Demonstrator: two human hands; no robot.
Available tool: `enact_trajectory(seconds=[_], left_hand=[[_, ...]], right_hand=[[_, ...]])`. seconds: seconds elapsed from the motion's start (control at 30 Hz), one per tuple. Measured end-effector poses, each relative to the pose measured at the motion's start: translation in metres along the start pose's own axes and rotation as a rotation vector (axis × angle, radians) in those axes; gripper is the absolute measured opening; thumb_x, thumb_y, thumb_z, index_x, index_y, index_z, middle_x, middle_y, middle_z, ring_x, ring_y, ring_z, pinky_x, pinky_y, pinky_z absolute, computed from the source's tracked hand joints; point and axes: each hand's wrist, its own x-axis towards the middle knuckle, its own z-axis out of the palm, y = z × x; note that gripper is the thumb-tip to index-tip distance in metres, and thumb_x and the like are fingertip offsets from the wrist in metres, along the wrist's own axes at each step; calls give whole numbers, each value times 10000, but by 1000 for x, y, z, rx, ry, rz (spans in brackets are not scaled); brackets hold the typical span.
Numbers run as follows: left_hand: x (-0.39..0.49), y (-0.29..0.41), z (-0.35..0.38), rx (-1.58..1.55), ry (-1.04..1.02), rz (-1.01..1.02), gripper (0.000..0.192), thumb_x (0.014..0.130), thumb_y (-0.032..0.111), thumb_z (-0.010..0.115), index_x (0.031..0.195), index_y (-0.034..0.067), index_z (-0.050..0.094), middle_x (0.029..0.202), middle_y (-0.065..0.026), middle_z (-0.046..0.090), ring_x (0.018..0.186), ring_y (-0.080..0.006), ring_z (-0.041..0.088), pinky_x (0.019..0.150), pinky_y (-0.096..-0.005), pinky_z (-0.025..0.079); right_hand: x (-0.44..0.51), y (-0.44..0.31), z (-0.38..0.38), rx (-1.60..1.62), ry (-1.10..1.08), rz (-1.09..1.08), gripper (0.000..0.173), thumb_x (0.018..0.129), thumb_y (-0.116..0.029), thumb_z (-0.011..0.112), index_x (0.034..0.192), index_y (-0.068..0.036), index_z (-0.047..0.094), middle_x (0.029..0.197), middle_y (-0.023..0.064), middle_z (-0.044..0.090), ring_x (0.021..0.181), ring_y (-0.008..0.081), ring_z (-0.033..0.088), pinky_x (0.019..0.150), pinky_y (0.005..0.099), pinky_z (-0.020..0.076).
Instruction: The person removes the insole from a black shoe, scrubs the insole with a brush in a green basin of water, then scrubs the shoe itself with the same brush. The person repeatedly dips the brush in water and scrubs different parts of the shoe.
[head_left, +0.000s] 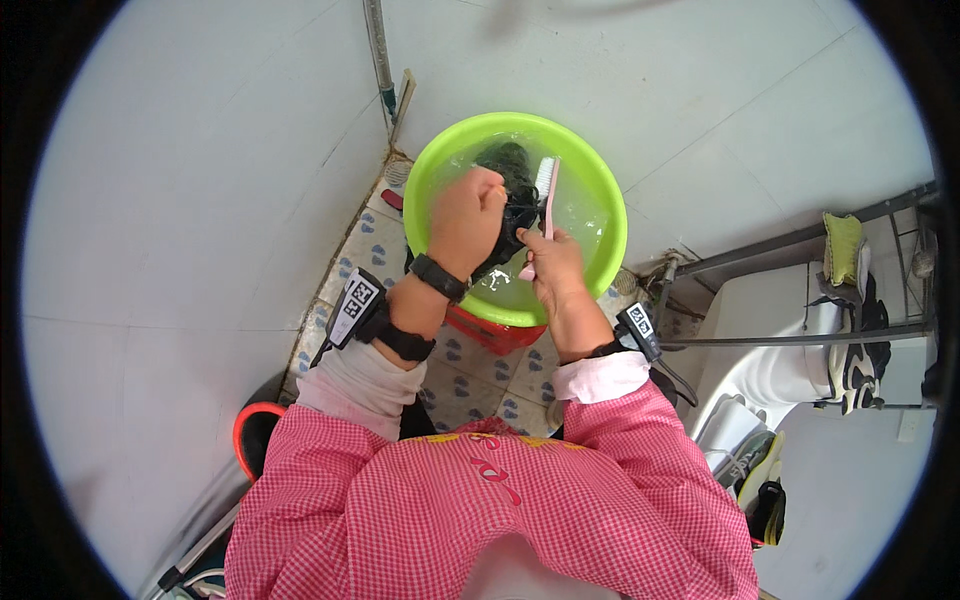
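Note:
A lime-green plastic basin (611, 217) holds cloudy water. In it lies a dark, wet item (516, 176), perhaps a shoe or cloth; its kind is not plain. My left hand (469, 214) is closed over the left side of this dark item, with its fingertips partly hidden. My right hand (556, 259) grips the pink handle of a white-bristled scrubbing brush (551, 187), whose head points up and away over the basin. The thumb of my right hand is close to the dark item's lower edge.
A red stool or stand (499, 337) shows beneath the basin. Walls rise at left and ahead. At right are a metal rack (795, 339), a white toilet (757, 322) and several shoes (750, 465). A red-rimmed container (244, 442) is at lower left; a pipe (379, 52) runs along the corner.

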Motion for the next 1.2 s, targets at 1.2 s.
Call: enact_trajectory(seconds=[1.2], left_hand=[[79, -46, 8, 587, -162, -1142, 465, 901, 453, 460, 992, 10, 567, 845, -187, 601, 651, -321, 565, 618, -453, 470]], right_hand=[[-18, -21, -117, 59, -28, -112, 419, 809, -161, 597, 1173, 22, 502, 918, 166, 640, 637, 234, 620, 544, 354, 503]])
